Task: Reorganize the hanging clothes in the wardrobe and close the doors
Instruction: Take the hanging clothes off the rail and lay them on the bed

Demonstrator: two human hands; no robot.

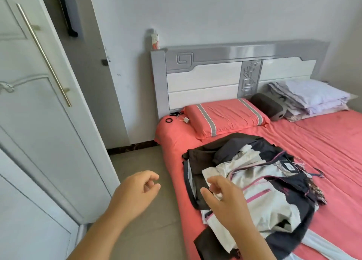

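Reaching toward the clothes heaped on the bed: right hand spread open above them, left hand loosely curled over the floor, both empty. Wardrobe door stands left. Fabric looks light, limp, slippery; gather a bunched fold.

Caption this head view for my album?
Both empty hands, left and right, reach toward the clothes pile on the bed.

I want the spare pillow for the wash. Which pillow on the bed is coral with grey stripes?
The coral pillow nearest the headboard's left side; the dark grey pillow beside it is plain.
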